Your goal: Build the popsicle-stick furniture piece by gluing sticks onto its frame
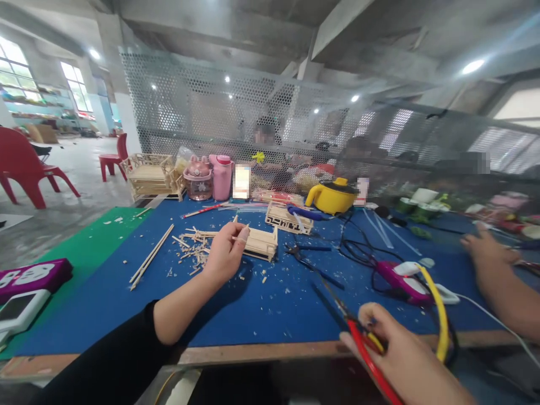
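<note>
My left hand [228,247] is closed in a pinch above the blue table mat, with the tip of a small wooden stick [247,226] showing at its fingertips. Just behind it lies a small model of pale wooden sticks [261,243], partly hidden by the hand. Loose cut stick pieces [194,252] are heaped to the left of the hand. At the table's front edge, my right hand [399,343] is wrapped round pliers [356,337] with red and yellow handles and a long narrow metal nose. Their tip points at black-handled pliers [310,261] on the mat.
Two long sticks [152,257] lie on the left. Behind stand a wooden stick model [154,174], a pink bottle [221,177] and a yellow pot [335,197]. Black cables and a purple power strip [403,281] occupy the right. Another person's hand [491,253] is at far right.
</note>
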Demonstrator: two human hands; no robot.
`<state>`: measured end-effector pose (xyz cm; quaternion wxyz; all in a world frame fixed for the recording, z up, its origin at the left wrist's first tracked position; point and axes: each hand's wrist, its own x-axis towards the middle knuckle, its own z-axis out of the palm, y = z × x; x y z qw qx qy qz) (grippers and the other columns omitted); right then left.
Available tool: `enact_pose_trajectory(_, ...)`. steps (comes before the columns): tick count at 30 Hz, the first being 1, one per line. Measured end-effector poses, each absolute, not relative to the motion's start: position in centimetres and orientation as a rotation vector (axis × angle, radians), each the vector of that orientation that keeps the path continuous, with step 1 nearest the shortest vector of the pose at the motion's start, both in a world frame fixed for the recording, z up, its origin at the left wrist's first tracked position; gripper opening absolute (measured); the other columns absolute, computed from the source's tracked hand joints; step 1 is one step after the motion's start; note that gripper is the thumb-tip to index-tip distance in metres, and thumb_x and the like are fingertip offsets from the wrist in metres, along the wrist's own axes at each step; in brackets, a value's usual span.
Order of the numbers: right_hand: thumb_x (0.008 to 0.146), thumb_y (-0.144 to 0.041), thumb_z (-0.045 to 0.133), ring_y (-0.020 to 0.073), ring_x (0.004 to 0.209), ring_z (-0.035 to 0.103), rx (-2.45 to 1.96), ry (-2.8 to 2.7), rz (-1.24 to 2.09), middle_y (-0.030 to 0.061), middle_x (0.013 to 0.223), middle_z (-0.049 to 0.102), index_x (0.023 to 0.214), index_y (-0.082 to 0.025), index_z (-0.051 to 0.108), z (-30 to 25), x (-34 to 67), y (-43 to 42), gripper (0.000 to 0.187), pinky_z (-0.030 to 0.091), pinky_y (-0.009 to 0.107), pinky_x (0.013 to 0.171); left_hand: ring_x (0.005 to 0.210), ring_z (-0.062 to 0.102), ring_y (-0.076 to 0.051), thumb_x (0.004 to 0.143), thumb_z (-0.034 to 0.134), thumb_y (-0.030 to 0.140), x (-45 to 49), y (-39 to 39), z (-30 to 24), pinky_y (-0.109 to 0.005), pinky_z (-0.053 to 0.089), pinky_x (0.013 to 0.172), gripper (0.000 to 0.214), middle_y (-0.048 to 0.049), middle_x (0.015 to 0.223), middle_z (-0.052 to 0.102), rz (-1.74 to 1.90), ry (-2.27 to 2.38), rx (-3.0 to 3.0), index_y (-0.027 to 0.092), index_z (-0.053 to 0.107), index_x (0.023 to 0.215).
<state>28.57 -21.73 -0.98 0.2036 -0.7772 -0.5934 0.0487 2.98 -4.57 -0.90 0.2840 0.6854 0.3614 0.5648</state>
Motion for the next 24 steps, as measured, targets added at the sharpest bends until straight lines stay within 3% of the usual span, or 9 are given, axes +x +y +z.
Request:
enact_pose_trajectory(4, 0.075, -0.049, 0.051, 0.0179, 0.047, 0.054, -2.392, -1.608, -0.126, -0.002, 0.049, 0.056, 0.073, -0.025, 0.044, 0.7, 31.9, -17.2, 0.025, 0.038, 0.026, 0.049, 0.079, 0.056, -0.017, 0.089, 0.042, 0.033, 2.6, -4.0, -1.2, -0.028, 0.043, 0.073, 0.023, -0.0052, 0.083, 0.062, 1.506, 1.04, 1.9, 0.016, 0.059, 0.088)
enact_pose_trajectory(8, 0.077, -0.033, 0.053, 0.0198, 0.066, 0.064, -2.484, -1.974, -0.061, 0.0082, 0.079, 0.07, 0.081, -0.02, 0.061, 2.6, 33.3, -12.2, 0.016, 0.039, 0.026, 0.055, 0.082, 0.059, -0.018, 0.088, 0.043, 0.03, 2.0, -3.0, -1.8, -0.03, 0.045, 0.077, 0.023, -0.006, 0.086, 0.065, 1.473, 1.143, 1.957, 0.016, 0.061, 0.088)
enact_pose_trajectory(12, 0.074, -0.03, 0.057, 0.0294, 0.084, 0.065, -2.508, -2.038, -0.15, 0.0139, 0.092, 0.071, 0.089, -0.019, 0.069, 4.5, 31.1, -11.2, 0.022, 0.041, 0.032, 0.062, 0.087, 0.061, -0.019, 0.087, 0.046, 0.031, 2.1, -3.1, -2.1, -0.03, 0.045, 0.081, 0.024, -0.0059, 0.092, 0.069, 1.441, 1.123, 2.06, 0.018, 0.066, 0.092)
enact_pose_trajectory(14, 0.081, -0.035, 0.052, 0.026, 0.086, 0.064, -2.183, -2.101, -0.219, 0.0083, 0.093, 0.072, 0.098, -0.024, 0.069, 5.2, 28.4, -11.4, 0.027, 0.043, 0.033, 0.067, 0.088, 0.062, -0.019, 0.087, 0.048, 0.032, 2.5, -3.6, -2.1, -0.029, 0.046, 0.082, 0.025, -0.0049, 0.093, 0.07, 1.383, 1.059, 2.096, 0.018, 0.068, 0.092)
enact_pose_trajectory(18, 0.083, -0.038, 0.053, 0.0148, 0.068, 0.061, -1.513, -2.175, 0.156, 0.0016, 0.084, 0.071, 0.112, -0.024, 0.065, 5.0, 23.0, -9.7, 0.033, 0.045, 0.027, 0.064, 0.082, 0.063, -0.018, 0.086, 0.049, 0.035, 3.4, -4.5, -2.1, -0.028, 0.047, 0.077, 0.029, -0.0039, 0.087, 0.072, 1.258, 0.935, 2.061, 0.017, 0.07, 0.09)
enact_pose_trajectory(24, 0.079, -0.034, 0.061, 0.015, 0.071, 0.062, -1.247, -2.267, 0.344, 0.0015, 0.078, 0.071, 0.085, -0.021, 0.072, 4.2, 21.2, -5.0, 0.018, 0.046, 0.028, 0.066, 0.083, 0.063, -0.019, 0.085, 0.05, 0.037, 3.4, -4.4, -2.0, -0.028, 0.047, 0.077, 0.031, -0.0046, 0.088, 0.072, 1.195, 0.861, 1.914, 0.015, 0.071, 0.093)
